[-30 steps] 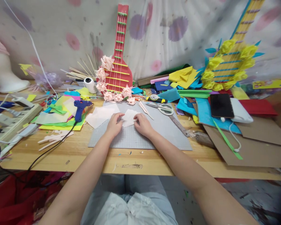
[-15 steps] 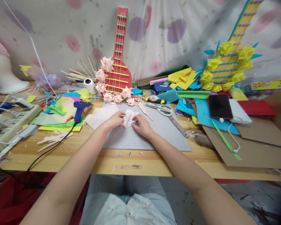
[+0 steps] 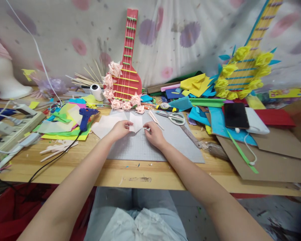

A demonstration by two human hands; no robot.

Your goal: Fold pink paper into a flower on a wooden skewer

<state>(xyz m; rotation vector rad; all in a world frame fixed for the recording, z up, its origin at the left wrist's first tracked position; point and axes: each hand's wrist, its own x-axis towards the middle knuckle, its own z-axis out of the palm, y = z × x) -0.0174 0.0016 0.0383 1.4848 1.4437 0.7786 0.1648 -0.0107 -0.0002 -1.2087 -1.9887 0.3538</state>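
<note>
A small pale pink paper piece [image 3: 136, 122] stands partly folded up over the grey cutting mat [image 3: 175, 144]. My left hand [image 3: 120, 129] pinches its left edge with closed fingers. My right hand [image 3: 152, 132] pinches the paper's lower right corner, fingers curled. A larger pale pink sheet [image 3: 105, 124] lies flat on the mat just left of my left hand.
A blue glue gun [image 3: 86, 115] rests on coloured paper at the left. Scissors [image 3: 174, 116], a metal ruler [image 3: 193, 135], a phone [image 3: 236, 115], cardboard [image 3: 271, 160], a red paper guitar [image 3: 126, 67] with pink flowers and a yellow-flowered guitar [image 3: 243, 72] crowd the bench.
The paper piece has been lifted from lying flat to standing up folded between my fingers. My left hand has shifted slightly up and left; my right hand has stayed close by.
</note>
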